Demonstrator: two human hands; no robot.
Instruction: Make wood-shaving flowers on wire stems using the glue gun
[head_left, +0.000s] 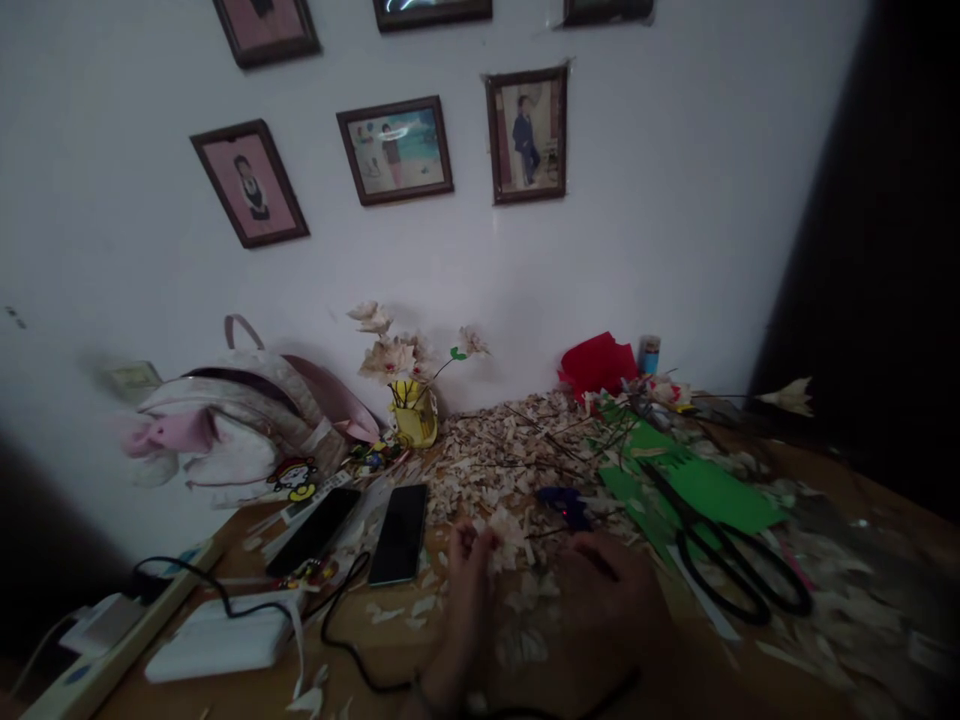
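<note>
Your left hand [470, 560] grips a cream, ruffled, papery flower [510, 540]; your right hand [616, 575] is curled, its hold undeterminable, left of large black-handled scissors [696, 518].

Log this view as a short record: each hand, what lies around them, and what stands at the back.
Left hand: appears to pinch a pale flower
Right hand: half curled, dim; no held thing can be made out
Beyond right hand: dark blue tool showing a red light
Right side: black scissors lying over green sheets
Left side: two phones, white device
Back: yellow container bearing pale blooms; red sheet
Strewn over table: pale scraps
</note>
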